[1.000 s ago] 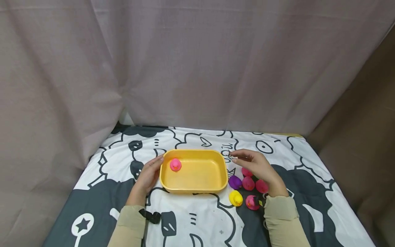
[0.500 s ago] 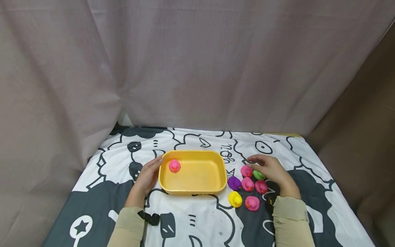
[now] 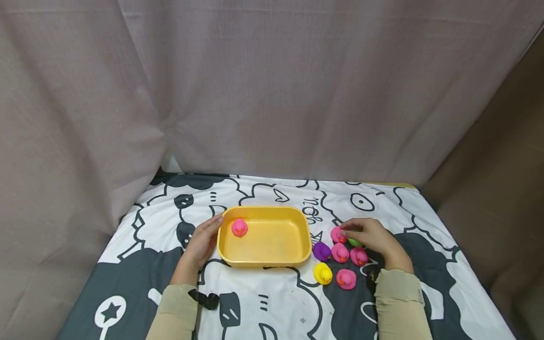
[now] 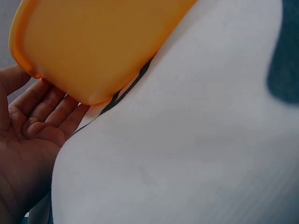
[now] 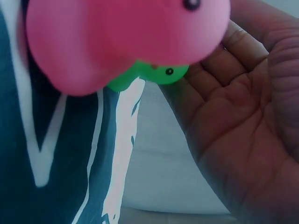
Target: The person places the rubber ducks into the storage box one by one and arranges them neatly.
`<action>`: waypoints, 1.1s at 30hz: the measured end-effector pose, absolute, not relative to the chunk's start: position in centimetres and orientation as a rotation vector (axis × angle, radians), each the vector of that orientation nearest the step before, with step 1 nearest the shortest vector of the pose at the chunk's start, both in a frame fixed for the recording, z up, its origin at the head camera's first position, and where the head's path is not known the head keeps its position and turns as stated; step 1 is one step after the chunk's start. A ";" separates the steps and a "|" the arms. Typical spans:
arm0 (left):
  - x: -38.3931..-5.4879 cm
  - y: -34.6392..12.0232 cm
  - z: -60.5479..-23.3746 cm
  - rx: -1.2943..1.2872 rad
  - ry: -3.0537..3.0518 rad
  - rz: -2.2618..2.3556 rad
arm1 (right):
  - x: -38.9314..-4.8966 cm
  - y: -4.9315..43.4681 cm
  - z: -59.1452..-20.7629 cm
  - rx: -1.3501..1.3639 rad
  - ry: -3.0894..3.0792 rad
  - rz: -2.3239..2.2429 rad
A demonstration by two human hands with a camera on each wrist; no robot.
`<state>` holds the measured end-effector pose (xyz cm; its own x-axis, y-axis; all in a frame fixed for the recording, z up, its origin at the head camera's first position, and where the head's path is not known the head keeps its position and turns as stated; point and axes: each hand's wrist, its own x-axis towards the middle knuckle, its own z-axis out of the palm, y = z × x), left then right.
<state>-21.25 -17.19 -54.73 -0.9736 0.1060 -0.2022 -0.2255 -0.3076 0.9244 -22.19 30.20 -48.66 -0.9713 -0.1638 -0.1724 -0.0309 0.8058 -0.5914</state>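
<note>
Loads of room straight down into the yellow tray [image 3: 272, 243], just one pink duck [image 3: 240, 227] at far left. The left hand [image 3: 205, 240] blocks that end. Low from the right, the purple duck [image 3: 321, 251] is in the way. Space round the green duck [image 3: 354, 242] looks tight from here, but the right hand [image 3: 376, 238] hides most of it.

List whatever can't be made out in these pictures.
Head view: much of the green toy duck, hidden by the right hand.
Head view: whether its fingers pinch the farthest pink toy duck; the contact is too small.
Right wrist view: top of the foreground pink toy duck, cut off by the upper edge.
Left wrist view: the rest of the yellow tray, cut off by the upper edge.
</note>
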 end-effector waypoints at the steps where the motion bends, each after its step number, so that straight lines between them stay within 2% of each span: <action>1: -21.3 -17.2 -54.7 -0.146 1.712 2.379 | -22.2 30.3 -48.7 -0.149 2.779 -0.900; 33: -21.0 -17.2 -54.5 -0.157 1.712 2.380 | -22.1 30.4 -49.1 -0.063 2.728 -0.971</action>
<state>-20.99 -17.22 -54.51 -0.9733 0.1036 -0.2047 -0.2270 -0.3059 0.9246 -22.13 30.40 -49.14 -0.9691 -0.1220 -0.2145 0.0410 0.7775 -0.6276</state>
